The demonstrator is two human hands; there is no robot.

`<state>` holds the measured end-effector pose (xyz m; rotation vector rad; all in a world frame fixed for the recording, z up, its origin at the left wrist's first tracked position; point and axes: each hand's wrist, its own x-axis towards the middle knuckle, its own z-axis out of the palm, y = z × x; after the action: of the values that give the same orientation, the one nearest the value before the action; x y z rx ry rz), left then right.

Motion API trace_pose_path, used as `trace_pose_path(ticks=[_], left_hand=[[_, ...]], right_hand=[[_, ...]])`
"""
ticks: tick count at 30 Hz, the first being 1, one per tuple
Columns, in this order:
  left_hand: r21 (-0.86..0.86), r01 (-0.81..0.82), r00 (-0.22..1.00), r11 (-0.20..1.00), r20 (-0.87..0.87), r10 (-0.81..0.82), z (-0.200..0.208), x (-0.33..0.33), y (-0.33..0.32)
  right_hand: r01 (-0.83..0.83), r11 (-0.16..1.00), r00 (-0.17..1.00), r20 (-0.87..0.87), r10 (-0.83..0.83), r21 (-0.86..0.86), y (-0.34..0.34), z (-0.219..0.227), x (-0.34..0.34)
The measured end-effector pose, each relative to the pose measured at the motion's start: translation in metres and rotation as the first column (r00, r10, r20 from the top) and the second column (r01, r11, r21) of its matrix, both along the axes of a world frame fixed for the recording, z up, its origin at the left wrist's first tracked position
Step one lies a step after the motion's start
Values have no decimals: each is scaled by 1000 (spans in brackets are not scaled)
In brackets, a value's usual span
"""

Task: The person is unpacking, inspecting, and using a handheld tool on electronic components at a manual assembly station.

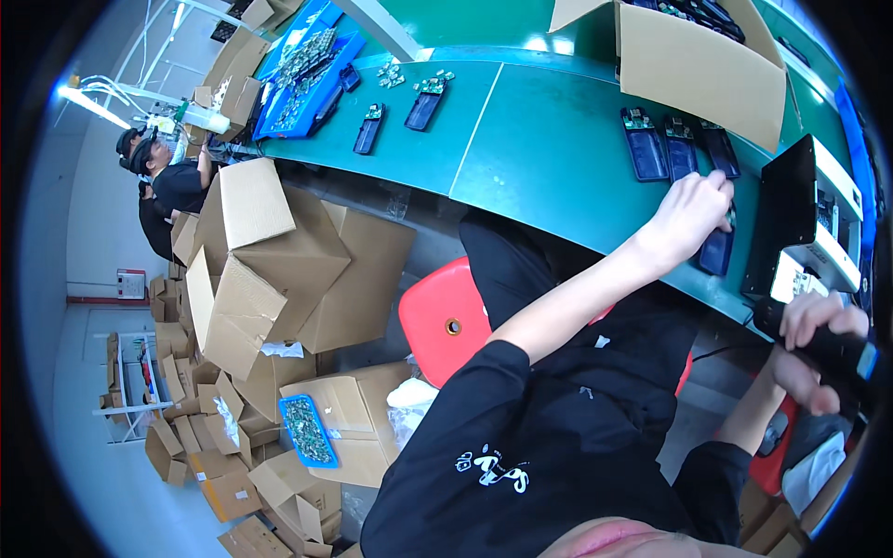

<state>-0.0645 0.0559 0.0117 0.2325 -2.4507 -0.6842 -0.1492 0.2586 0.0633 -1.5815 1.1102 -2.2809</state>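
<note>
My left hand (690, 219) reaches over the green bench with its fingers curled down at the upper end of a dark blue plastic case (715, 253). Part of that case's circuit board shows beside the fingertips, but whatever they pinch is hidden. Three similar open cases, including one dark case (645, 149), lie just beyond, with small boards at their far ends. At the right edge, my right hand (819, 337) is wrapped round a thick black elongated object (831, 357), whose exact kind does not show. It is close to a black-and-white boxy machine (807, 219).
A cardboard box (702, 79) of dark parts stands on the bench (549, 158). Farther left are two more cases and a blue tray (288, 112) of circuit boards. Cartons (279, 270) and a red stool (442, 312) flank me on the left. People stand beyond.
</note>
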Motion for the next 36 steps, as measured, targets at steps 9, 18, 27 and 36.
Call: trace_pose_path(ticks=[9,18,27,36], left_hand=[[-404,-304,950,863,-193,244,54,82,-140],[-568,-395,838,722,98,537,21,225,-327],[-417,-272,845,867,328,423,29,218,-314],[-124,-325,863,938,367,348,32,203,-244]], right_hand=[[284,958,959,-28,-283,28,82,-7,-10],[404,898,904,75,-421,174,127,-19,-17],[263,962,960,75,-269,76,118,7,-24],[55,954,998,29,-49,-295,45,70,-40]])
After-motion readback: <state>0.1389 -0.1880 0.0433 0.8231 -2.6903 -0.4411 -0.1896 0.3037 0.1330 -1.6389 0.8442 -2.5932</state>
